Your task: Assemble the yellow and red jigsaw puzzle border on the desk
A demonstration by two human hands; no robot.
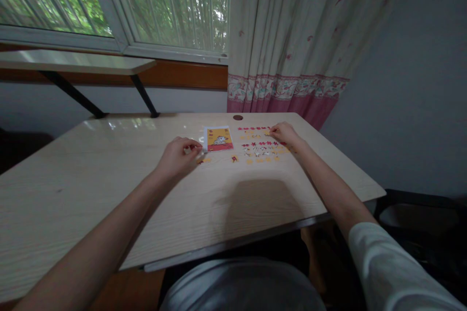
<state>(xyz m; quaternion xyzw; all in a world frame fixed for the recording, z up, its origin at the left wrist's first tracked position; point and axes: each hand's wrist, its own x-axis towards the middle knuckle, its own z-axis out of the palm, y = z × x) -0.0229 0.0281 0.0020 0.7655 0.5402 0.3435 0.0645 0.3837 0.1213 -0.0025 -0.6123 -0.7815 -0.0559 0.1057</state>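
Big pale wood-grain table (91, 189) fills the view, with a window (175, 5) behind it, a narrow shelf (73, 60) under the sill and a flowered curtain (292, 34) with a pink hem at right. Both bare forearms reach out over the table. Left hand (178, 155) sits just left of the card, knuckles up, thumb and fingers pinched together at the card's left edge; there may be a small pale bit between them, too small to tell. Right hand (284, 133) rests on the right end of the rows, fingers bent down and tips touching the pieces near the upper rows; can't tell whether it grips one or only presses. Card (219, 138), yellow and red with a cartoon animal, lies flat mid-table between the hands. Rows of small pieces (260, 146), red and yellow, run in several neat lines just right of the card. Loose pieces (204, 160) lie below the card, near the left hand and apart from the rows. Judging progress: the lining-up looks mostly done, with several full rows and only a few strays outside them. Small round hole (238, 117) in the table sits at the far edge above the card.
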